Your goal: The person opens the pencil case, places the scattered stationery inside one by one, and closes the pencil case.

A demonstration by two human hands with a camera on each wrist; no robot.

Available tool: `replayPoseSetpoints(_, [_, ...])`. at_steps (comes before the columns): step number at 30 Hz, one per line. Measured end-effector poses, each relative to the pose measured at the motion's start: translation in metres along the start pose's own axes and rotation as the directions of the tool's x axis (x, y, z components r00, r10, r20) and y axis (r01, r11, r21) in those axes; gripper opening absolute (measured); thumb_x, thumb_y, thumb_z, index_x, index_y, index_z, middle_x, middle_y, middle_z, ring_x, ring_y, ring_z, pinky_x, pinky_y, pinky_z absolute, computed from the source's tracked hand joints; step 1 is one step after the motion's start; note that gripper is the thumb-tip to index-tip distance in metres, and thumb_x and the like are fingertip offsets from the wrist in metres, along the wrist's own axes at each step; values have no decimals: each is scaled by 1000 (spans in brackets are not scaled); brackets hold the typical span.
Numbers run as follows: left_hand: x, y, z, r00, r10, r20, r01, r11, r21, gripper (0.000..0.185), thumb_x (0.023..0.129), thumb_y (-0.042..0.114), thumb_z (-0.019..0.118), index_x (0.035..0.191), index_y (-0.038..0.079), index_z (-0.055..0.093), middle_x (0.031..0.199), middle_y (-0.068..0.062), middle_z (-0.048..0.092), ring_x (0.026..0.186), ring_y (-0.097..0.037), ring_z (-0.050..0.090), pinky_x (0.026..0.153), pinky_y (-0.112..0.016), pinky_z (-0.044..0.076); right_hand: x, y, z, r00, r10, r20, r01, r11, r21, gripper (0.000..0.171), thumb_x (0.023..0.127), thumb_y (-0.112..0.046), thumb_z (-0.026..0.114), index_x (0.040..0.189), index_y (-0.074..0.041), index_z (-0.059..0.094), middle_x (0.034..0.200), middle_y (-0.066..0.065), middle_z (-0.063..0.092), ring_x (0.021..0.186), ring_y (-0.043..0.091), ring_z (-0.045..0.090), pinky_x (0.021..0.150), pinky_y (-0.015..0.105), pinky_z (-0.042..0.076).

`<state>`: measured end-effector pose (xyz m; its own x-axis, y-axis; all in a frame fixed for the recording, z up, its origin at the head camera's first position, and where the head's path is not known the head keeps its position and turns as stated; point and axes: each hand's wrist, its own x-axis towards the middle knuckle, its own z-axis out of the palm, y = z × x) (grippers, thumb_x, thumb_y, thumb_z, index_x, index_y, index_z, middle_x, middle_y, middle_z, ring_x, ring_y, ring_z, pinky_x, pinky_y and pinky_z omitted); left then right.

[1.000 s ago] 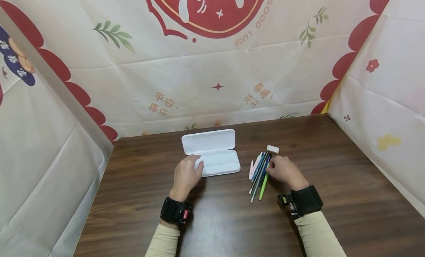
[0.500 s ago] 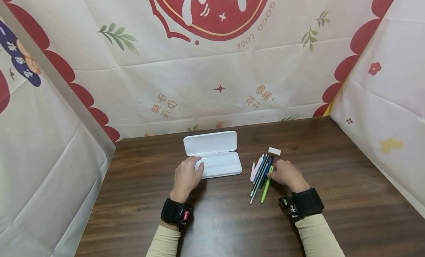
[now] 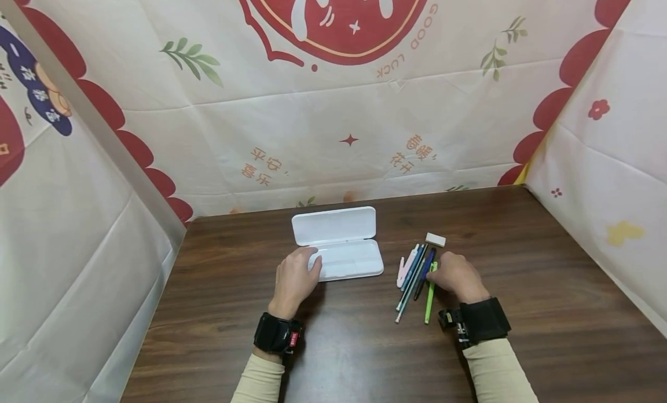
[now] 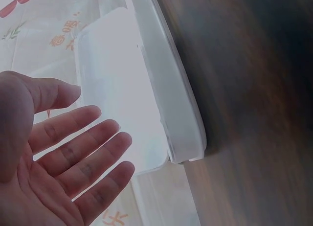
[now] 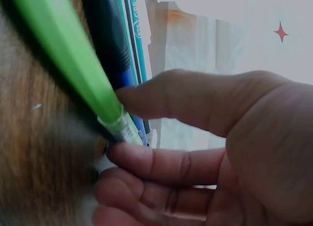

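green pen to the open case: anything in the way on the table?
Yes. The right hand pinches the green pen at its top end. Between it and the open white case lie the other pens, side by side. Beyond them is bare table. The left hand rests on the case's left end, not in the path.
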<state>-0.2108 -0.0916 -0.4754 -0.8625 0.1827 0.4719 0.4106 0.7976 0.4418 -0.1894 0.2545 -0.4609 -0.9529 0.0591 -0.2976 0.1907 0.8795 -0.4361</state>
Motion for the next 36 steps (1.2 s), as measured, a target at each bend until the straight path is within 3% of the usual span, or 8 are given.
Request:
replayPoseSetpoints(7, [-1,-3,2,1000,-5,-6,5,1000,9,19,92,16,68,105,3,75,103,-11,74,93,-26,72,72,-42,58,-1,2,-2,998,54,11,-55,994,91,29,87,-19,66,64,-5,56,58,5,52,52,20,57,49,31,44])
replayPoseSetpoints(14, [0,-2,2,1000,-12,21,12,1000,11,20,93,17,68,106,3,75,106,-12,74,95,-26,72,75,-42,58,-1,7,-8,994,108,32,-111,981,156,24,89,-14,66,79,7,63,68,14,60,55,21,63,51,32,51])
replayPoseSetpoints(23, [1,-2,2,999,-24,40,23,1000,13,20,93,17,67,106,4,75,107,-11,74,97,-26,71,77,-43,57,1,9,-9,991,126,42,-131,975,179,22,89,-11,66,85,9,60,69,13,56,54,19,61,50,29,51])
replayPoseSetpoints(32, [2,0,-2,999,-16,38,16,1000,16,20,94,18,67,106,4,75,105,-11,75,95,-25,72,76,-42,58,-4,9,-14,998,67,22,-70,986,151,26,91,-14,65,70,0,67,61,6,61,55,18,59,51,30,45])
replayPoseSetpoints(36, [2,1,-2,999,-20,42,19,1000,19,21,94,18,67,106,4,75,105,-11,75,95,-25,72,76,-42,57,-7,5,-18,999,47,11,-48,985,165,34,93,-17,63,62,-3,63,55,2,54,53,18,53,51,31,39])
